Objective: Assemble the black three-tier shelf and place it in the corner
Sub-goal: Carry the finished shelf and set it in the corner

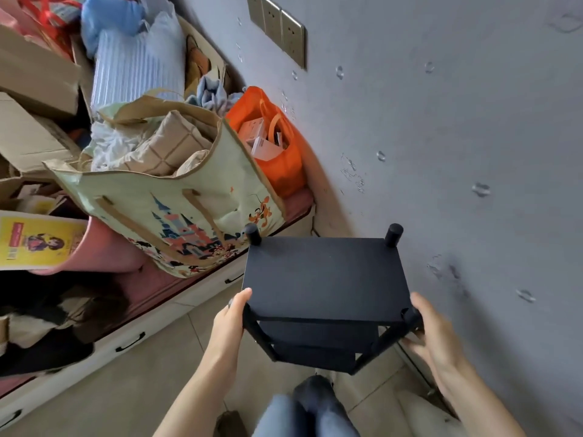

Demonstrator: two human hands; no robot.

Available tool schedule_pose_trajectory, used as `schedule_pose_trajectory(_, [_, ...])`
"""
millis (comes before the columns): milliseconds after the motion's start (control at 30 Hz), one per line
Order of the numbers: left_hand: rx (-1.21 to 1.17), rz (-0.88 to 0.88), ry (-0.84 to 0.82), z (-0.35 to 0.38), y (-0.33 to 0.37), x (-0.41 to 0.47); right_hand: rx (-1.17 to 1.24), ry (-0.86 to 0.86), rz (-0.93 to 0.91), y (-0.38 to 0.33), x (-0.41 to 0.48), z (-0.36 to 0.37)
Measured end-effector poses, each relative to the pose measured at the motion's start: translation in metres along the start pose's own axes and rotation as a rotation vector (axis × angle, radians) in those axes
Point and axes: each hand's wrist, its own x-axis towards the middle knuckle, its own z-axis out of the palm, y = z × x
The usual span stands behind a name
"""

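Gripping shelf [325, 275] by near corners, left hand [232, 316], right hand [433, 331]; wall [473, 137] beside right edge.

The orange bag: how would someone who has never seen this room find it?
Look along the grey wall below the row of sockets. Against it, behind the cream castle-print tote, stands the orange bag. It alone is bright orange, with small white boxes showing inside.
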Motion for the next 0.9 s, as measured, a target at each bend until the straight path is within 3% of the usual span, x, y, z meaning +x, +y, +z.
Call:
schedule_pose_trajectory(200, [0.05, -0.063, 0.054, 0.019, -0.002, 0.081, 0.08, 0.039, 0.155, 0.014, 0.074, 0.017])
schedule_pose_trajectory(467, [0.169, -0.138, -0.05, 0.027, -0.025, 0.193, 0.1, 0.139, 0.271, 0.062, 0.152, 0.05])
schedule_pose_trajectory(900, [0.167, -0.167, -0.101, 0.045, -0.065, 0.305, 0.268, 0.304, 0.292, 0.135, 0.234, 0.084])
